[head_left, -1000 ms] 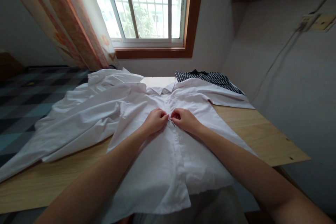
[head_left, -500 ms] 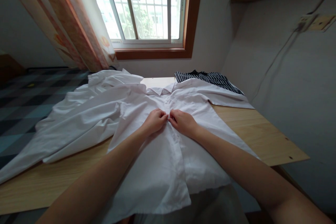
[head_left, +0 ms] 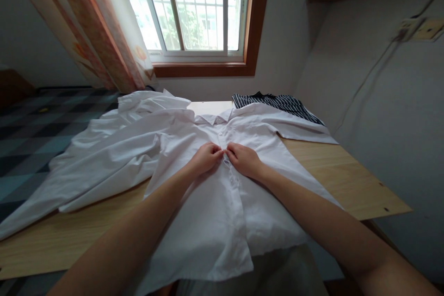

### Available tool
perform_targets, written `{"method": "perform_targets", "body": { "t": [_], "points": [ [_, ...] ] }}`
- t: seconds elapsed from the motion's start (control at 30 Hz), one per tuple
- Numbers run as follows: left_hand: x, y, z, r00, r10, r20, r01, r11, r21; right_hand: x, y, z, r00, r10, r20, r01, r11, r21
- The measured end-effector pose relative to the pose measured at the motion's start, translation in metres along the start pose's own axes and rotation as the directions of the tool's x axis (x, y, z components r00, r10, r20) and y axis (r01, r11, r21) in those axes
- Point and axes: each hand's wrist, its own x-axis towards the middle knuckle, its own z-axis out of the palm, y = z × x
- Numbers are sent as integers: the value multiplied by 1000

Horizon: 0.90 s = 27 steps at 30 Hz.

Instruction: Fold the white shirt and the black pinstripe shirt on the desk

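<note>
A white button-up shirt lies front side up on a wooden board, its collar pointing toward the window and its sleeves spread. My left hand and my right hand meet at the shirt's front placket, below the collar. Both are closed in a pinch on the shirt's cloth, fingertips almost touching. Whatever button lies between the fingertips is too small to make out. Below the hands the placket runs down to the hem near my body.
More white cloth is bunched at the left, over the board and a checked bedspread. A black-and-white striped garment lies at the back right. Behind are a window, a curtain and a wall socket.
Both hands stay at the placket, with only a slight shift of the fingers. The whole view has moved a little.
</note>
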Motion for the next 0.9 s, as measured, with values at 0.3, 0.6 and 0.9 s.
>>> {"method": "perform_targets", "body": {
  "t": [0.3,0.6,0.9],
  "points": [
    [0,0,1,996,88,-13,-87,992,87,3,2,-1,998,67,5,-67,992,111],
    [-1,1,1,993,115,-27,-114,992,47,8,12,1,999,46,-3,-43,949,313],
    [-1,-1,-5,995,78,58,-74,995,-65,9,14,2,999,47,-7,-43,944,328]
  ]
}}
